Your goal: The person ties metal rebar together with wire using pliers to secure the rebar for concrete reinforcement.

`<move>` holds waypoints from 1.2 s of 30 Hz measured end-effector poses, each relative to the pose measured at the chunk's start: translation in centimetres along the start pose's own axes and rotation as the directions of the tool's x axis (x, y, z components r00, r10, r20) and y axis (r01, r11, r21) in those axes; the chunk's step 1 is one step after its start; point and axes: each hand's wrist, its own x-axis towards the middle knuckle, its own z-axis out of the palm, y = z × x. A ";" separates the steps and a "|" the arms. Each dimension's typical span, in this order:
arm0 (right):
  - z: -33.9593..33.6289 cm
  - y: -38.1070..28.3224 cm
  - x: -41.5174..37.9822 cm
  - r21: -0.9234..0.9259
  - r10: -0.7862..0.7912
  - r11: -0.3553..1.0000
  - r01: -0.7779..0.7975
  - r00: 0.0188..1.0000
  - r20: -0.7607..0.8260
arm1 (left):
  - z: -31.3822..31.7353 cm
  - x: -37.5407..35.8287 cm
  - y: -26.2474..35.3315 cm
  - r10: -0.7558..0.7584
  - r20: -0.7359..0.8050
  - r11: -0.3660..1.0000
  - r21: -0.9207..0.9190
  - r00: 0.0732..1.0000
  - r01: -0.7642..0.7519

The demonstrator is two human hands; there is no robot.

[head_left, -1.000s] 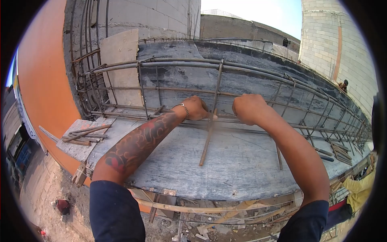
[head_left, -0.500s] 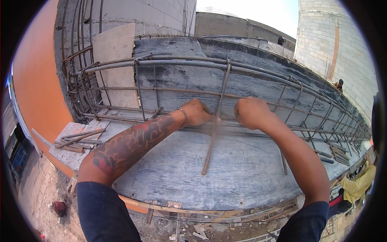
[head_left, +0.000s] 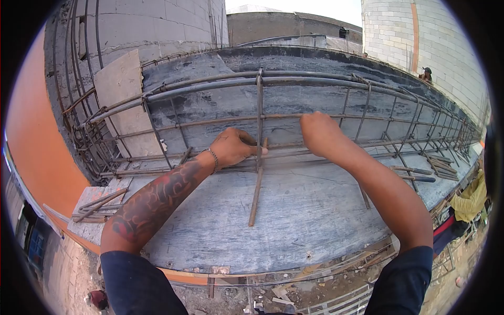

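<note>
A long cage of steel reinforcing bars (head_left: 336, 124) lies in front of me on a grey board (head_left: 210, 226). My left hand (head_left: 230, 148) is closed at an upright steel bar (head_left: 259, 113), its fingertips around the bar where it meets the lower long bars. Below that point, a slanting bar end (head_left: 255, 202) reaches down over the board. To the right, my right hand (head_left: 319, 134) makes a fist just in front of the cage's middle long bar. Whatever the fist holds is hidden. A thin dark line, perhaps wire, shows faintly between the hands.
Cut bar pieces lie in a pile at left (head_left: 100, 205) and another at right (head_left: 441, 165). A grey panel (head_left: 194, 100) stands behind the cage, with an orange wall (head_left: 42, 136) at left. Another person (head_left: 426, 76) is at the far right. Rubble lies below the board's front edge.
My view has swung to the right, so the cage sits further left. The left hand's fingers have come around the upright bar. The right fist stays raised, slightly farther from the left hand.
</note>
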 end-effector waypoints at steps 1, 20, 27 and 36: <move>0.3 0.4 0.2 0.056 -0.022 0.998 0.023 1.000 -0.020 | 0.2 -0.1 0.0 -0.003 0.012 1.000 0.004 1.000 0.003; 0.9 -0.3 0.9 0.199 0.038 0.980 0.003 0.979 -0.200 | 0.5 0.0 -0.8 0.200 -0.215 0.974 -0.064 0.956 -0.219; 2.0 -1.1 1.8 0.209 -0.102 0.966 0.154 0.966 -0.239 | 0.5 0.3 -1.2 0.104 -0.226 0.971 -0.186 0.968 -0.148; 1.3 -2.4 1.7 0.086 -0.227 0.967 0.239 0.965 -0.129 | 0.8 0.7 -0.7 -0.057 -0.324 0.974 -0.228 0.944 -0.019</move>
